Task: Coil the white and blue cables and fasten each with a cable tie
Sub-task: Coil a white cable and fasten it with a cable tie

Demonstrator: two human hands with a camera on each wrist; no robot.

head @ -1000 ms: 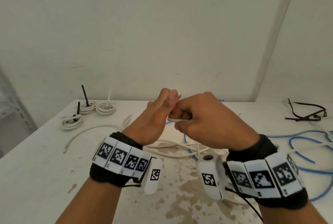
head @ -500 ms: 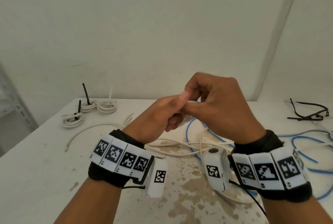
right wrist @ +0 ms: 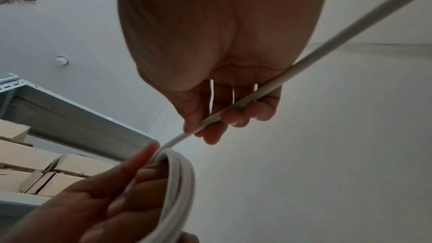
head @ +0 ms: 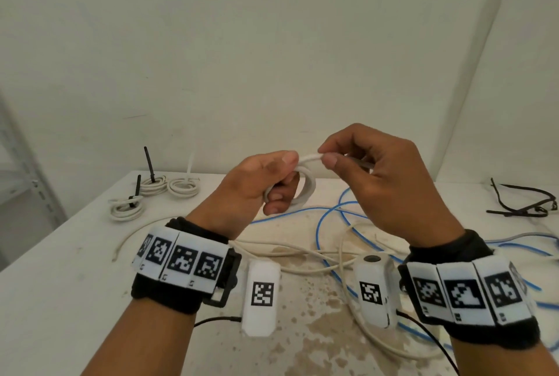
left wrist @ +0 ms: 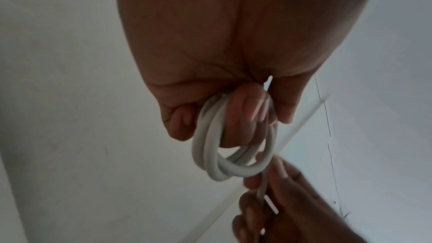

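Observation:
My left hand (head: 266, 182) grips a small coil of white cable (head: 307, 186) above the table, fingers curled through the loops (left wrist: 233, 154). My right hand (head: 363, 170) pinches the free run of the same white cable (right wrist: 233, 110) between thumb and fingers, just right of the coil. The cable passes through the right palm and off toward the wrist. Loose blue cable (head: 332, 215) and more white cable (head: 302, 254) lie on the table below both hands.
Three tied white coils (head: 151, 191) with upright ties sit at the table's (head: 60, 269) back left. Black cable ties (head: 520, 203) lie at the back right. A wall stands right behind the table. Metal shelving with cardboard boxes (right wrist: 35, 169) is on the left.
The right hand has swung round the left, laying another turn on the coil, and now sits to the coil's right. Both hands have risen a little.

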